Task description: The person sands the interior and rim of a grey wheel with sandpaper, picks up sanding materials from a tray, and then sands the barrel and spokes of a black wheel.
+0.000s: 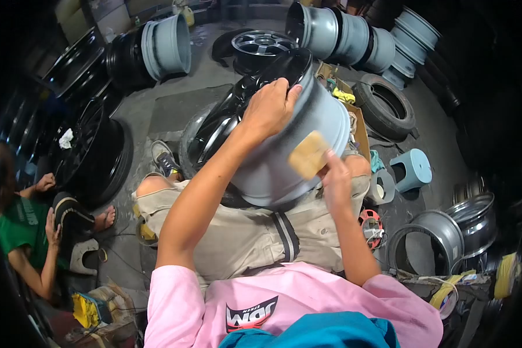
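Note:
A wheel rim [322, 122], grey on its barrel and glossy black on its spoked face, rests tilted across my lap. My left hand [271, 107] grips it from above, fingers curled over the black edge. In my right hand [336, 178] is a tan, square piece of sandpaper [308, 155], pinched at its right side and held against or just over the grey barrel. Slight motion blur on that hand hides whether the sandpaper touches the surface.
At the left, a co-worker in a green shirt [29, 223] sits by a black wheel [95, 153]. Grey rims [354, 40] line the back. To my right are a tire [384, 104], a light-blue stool [412, 169] and bare metal rims [426, 240].

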`<action>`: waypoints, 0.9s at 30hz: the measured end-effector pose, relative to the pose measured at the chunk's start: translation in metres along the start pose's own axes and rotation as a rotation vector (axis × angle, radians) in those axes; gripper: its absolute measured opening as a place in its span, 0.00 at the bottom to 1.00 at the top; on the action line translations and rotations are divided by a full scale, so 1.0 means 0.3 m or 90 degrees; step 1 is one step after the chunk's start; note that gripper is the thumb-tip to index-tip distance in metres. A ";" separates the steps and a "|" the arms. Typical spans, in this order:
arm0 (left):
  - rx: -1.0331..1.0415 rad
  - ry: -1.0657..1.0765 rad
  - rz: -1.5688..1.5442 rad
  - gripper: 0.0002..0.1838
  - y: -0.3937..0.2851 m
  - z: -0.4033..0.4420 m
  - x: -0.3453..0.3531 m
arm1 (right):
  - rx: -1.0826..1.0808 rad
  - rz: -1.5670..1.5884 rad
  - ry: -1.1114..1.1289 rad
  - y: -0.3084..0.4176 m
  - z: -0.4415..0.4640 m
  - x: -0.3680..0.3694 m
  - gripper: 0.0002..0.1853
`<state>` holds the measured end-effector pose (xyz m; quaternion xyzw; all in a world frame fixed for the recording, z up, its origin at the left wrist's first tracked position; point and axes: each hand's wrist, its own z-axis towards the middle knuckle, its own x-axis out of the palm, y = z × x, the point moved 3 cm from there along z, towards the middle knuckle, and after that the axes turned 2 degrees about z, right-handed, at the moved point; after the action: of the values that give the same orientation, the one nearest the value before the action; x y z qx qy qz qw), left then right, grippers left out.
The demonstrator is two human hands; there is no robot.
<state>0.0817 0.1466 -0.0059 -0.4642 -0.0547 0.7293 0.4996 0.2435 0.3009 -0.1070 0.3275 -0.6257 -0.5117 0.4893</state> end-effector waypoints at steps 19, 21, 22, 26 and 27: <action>-0.072 0.096 -0.030 0.24 -0.041 0.001 -0.008 | -0.251 -0.102 -0.120 0.139 0.141 -0.080 0.15; -0.047 0.084 -0.040 0.24 -0.037 0.017 -0.015 | -0.300 -0.113 -0.135 0.183 0.188 -0.062 0.15; -0.055 0.087 -0.044 0.23 -0.033 0.019 -0.017 | -0.353 -0.185 -0.138 0.208 0.209 -0.051 0.13; -0.069 0.119 -0.054 0.21 -0.039 0.002 -0.043 | -0.473 -0.239 -0.155 0.243 0.295 0.041 0.10; -0.067 0.126 -0.064 0.20 -0.035 -0.002 -0.046 | -0.475 -0.242 -0.156 0.247 0.296 0.078 0.10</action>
<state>0.0903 0.1409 0.0080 -0.5564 -0.0669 0.6498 0.5135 0.1589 0.3274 -0.0291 0.1742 -0.3798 -0.8188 0.3937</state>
